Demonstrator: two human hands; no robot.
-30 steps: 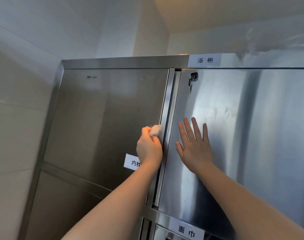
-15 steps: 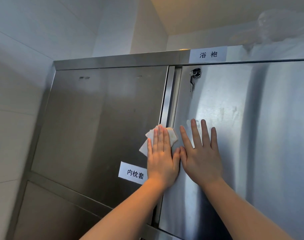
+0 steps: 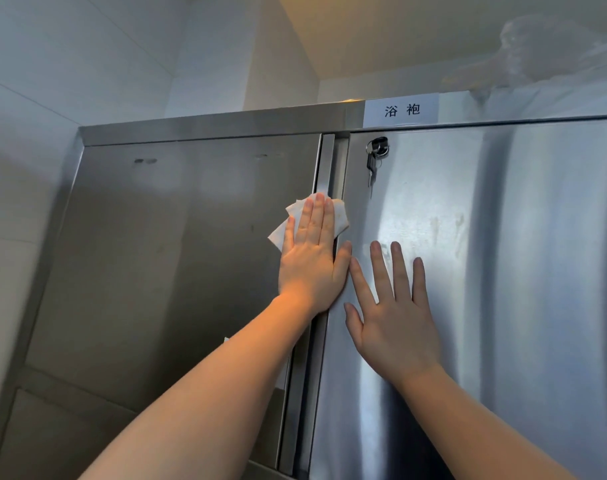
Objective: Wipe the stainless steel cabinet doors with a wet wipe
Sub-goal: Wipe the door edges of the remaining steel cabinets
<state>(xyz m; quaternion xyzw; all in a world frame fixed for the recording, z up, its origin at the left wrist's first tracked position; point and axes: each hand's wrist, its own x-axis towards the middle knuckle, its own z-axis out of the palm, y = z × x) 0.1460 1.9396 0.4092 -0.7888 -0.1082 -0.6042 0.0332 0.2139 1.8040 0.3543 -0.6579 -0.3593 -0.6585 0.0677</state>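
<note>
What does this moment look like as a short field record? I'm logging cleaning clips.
setting: stainless steel cabinet, seen from below
left hand: flat, fingers straight, pressing wet wipe at right edge of left door
right hand: flat, fingers spread, resting on right door, holds nothing
keys: hanging from lock at top left of right door
label: white, on top rail above right door
marks: faint smears on right door above right hand

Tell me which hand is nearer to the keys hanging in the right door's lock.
Left. The left hand presses the wet wipe on the door edge, below and left of the keys. The right hand lies flat on the right door, farther below them.
</note>
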